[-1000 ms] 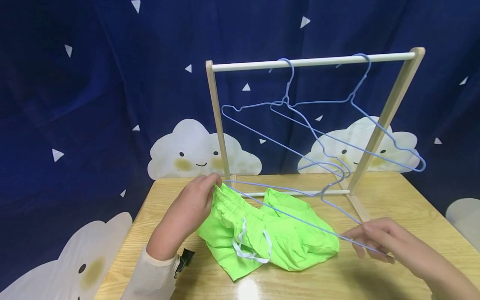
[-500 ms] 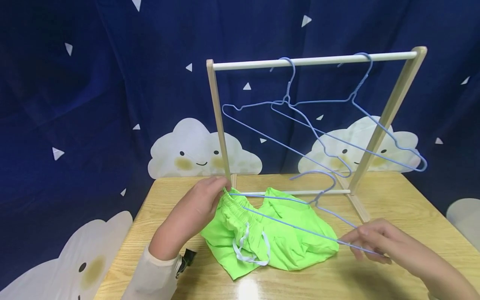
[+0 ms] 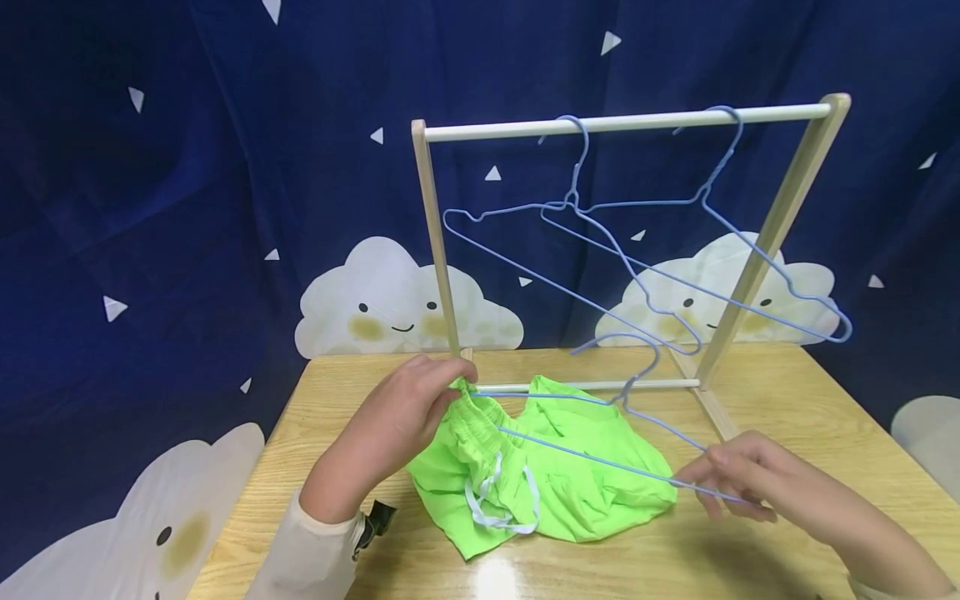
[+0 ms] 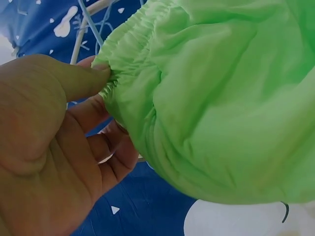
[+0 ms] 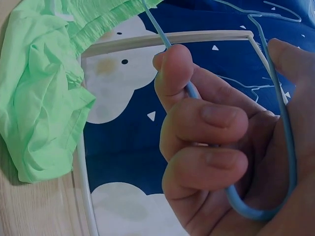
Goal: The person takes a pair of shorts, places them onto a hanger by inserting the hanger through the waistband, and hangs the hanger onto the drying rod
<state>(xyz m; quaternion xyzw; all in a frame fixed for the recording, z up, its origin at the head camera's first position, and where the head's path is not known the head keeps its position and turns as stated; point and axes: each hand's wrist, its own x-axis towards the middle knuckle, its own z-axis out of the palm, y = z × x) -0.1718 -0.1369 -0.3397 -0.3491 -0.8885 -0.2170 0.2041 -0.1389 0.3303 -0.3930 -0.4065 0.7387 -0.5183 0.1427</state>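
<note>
Bright green shorts point(image 3: 592, 483) with a gathered waistband and a white drawstring point(image 3: 501, 523) lie on the wooden table. My left hand point(image 3: 397, 417) pinches the waistband's left edge between thumb and fingers, lifting it; the left wrist view shows the pinch on the gathered cloth point(image 4: 133, 49). A blue wire hanger point(image 3: 585, 454) is in my right hand point(image 3: 738, 479), its end corner lying in the palm with fingers curled round the wire point(image 5: 288, 147). The hanger's far end goes inside the waist opening, where its tip is hidden. The hook points up and left.
Behind the shorts stands a small wooden rack with a white top rail point(image 3: 637, 122). Two more blue hangers point(image 3: 573, 200) hang from it. A dark blue curtain point(image 3: 187, 208) with clouds and triangles covers the back. Table point(image 3: 420, 575) surface shows in front of the shorts.
The hanger has moved left and down, and its far end has gone into the waistband. My left hand has shifted slightly right with the waistband; my right hand has moved slightly left.
</note>
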